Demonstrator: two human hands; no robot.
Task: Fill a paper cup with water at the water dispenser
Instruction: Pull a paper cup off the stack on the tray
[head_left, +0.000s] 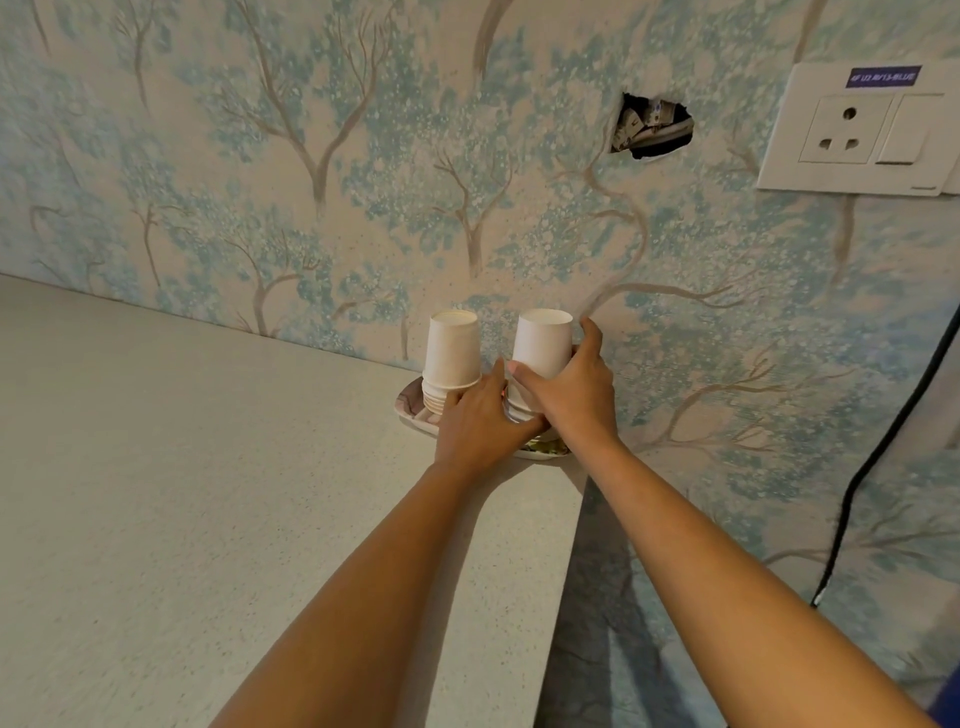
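Two stacks of white paper cups stand upside down on a small plate (410, 402) at the back of the counter, against the wall. The left stack (451, 358) is untouched. My right hand (571, 389) is wrapped around the top cup of the right stack (541, 343), thumb in front and fingers behind. My left hand (480, 421) grips the lower cups of that same stack, whose rims are mostly hidden by both hands. No water dispenser is in view.
A pale speckled counter (208, 493) runs left and toward me, its right edge dropping off near the wall. The tree-patterned wall (363, 182) has a ragged hole (652, 124), a white socket plate (862, 130) and a black cable (883, 452) hanging at right.
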